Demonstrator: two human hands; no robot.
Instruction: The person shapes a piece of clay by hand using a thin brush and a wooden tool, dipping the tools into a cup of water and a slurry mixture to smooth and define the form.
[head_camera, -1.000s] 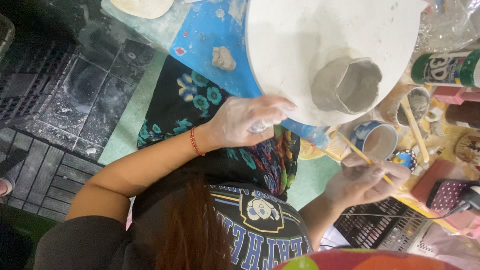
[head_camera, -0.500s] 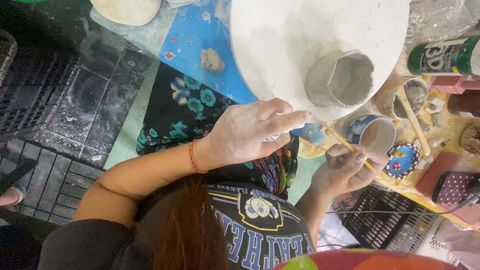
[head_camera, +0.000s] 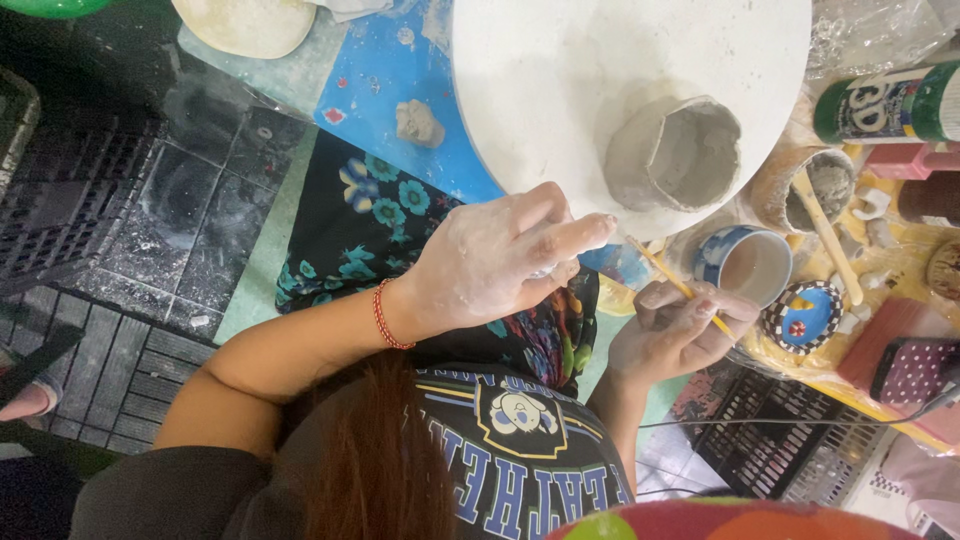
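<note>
A round white board (head_camera: 560, 90) fills the far middle of the scene, resting on a blue sheet (head_camera: 385, 85). On its right part stands a grey clay pot (head_camera: 675, 152), open-mouthed with uneven, faceted walls and wet-looking clay inside. A small clay lump (head_camera: 418, 123) lies on the blue sheet to the left of the board. To the right of the pot sit a clay-smeared bowl (head_camera: 805, 188) with a wooden stick in it, a blue and white cup (head_camera: 748, 262) and a small patterned dish (head_camera: 805, 315).

My left hand (head_camera: 495, 262), dusted with clay, hovers at the board's near edge, fingers curled loosely; I cannot tell whether it holds anything. My right hand (head_camera: 675, 335) pinches a thin yellow stick (head_camera: 680, 287) between fingers and thumb. The stick lies on a slant, its free end pointing far-left toward the pot, stopping just near the board's edge, with the cup just to its right.
</note>
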